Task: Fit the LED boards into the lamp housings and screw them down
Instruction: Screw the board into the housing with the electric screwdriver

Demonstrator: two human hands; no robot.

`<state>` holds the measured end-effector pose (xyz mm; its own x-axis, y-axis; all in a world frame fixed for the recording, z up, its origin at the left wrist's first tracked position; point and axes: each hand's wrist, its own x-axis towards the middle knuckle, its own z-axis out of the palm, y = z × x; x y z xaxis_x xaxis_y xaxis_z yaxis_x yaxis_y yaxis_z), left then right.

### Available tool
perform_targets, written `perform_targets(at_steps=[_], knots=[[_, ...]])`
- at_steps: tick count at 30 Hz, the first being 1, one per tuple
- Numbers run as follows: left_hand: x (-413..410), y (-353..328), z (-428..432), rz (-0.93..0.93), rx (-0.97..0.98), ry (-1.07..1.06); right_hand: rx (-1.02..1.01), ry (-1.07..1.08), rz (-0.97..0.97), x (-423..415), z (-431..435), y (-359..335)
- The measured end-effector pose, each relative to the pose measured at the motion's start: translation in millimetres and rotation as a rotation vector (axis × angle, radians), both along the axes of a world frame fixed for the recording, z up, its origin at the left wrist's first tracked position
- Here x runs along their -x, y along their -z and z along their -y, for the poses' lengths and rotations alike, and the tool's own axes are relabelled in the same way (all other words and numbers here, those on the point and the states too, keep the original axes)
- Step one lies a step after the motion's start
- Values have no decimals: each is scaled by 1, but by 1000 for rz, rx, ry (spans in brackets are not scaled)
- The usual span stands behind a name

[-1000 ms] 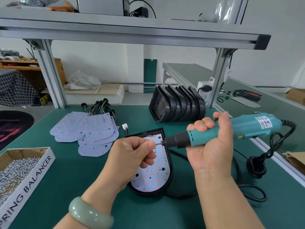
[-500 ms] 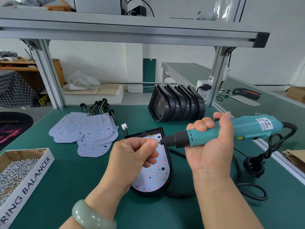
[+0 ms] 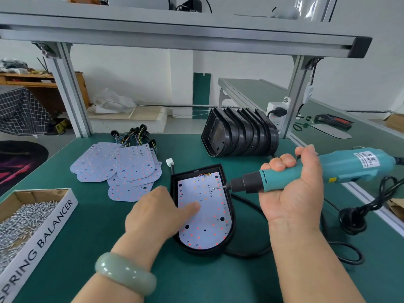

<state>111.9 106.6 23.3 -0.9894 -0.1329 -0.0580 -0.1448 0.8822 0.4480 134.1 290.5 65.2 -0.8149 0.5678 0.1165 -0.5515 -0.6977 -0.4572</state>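
Head view: LED board [image 3: 207,228] sits in black lamp housing [image 3: 232,217], frame centre, on counter [image 3: 196,278]. Left grip [image 3: 159,213] lies loose and flat, pressing the board. Right grip [image 3: 293,193] wraps teal electric screwdriver [image 3: 345,169] — bit tip carries a screw [image 3: 215,188] over board's upper right.

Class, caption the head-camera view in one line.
Left hand presses LED board in housing; right hand aims screwdriver with screw.

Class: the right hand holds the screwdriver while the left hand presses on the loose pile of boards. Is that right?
Not quite: the head view shows the left hand pressing the board inside the black housing. The right hand holds the screwdriver.
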Motion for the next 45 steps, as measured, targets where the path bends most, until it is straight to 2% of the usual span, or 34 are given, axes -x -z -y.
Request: perform_targets(at_steps=[2, 6, 12, 17, 28, 35, 45], knots=[[2, -2, -10, 38, -34, -6, -23, -1, 33, 1, 0, 1], [8, 1, -25, 99, -368, -14, -59, -12, 76, 3, -1, 3], [17, -1, -16, 160, -459, 57, -189, -70, 127, 4, -2, 6], [16, 2, -17, 116, -438, 50, -296, -96, 70, 3, 12, 8], [13, 0, -19, 80, -383, 61, -503, -91, 75, 1, 25, 11], [13, -2, -23, 45, -311, 61, -677, -150, -22, 0, 35, 8], [15, -3, -24, 75, -331, 73, -703, -155, -44, 2, 41, 9]])
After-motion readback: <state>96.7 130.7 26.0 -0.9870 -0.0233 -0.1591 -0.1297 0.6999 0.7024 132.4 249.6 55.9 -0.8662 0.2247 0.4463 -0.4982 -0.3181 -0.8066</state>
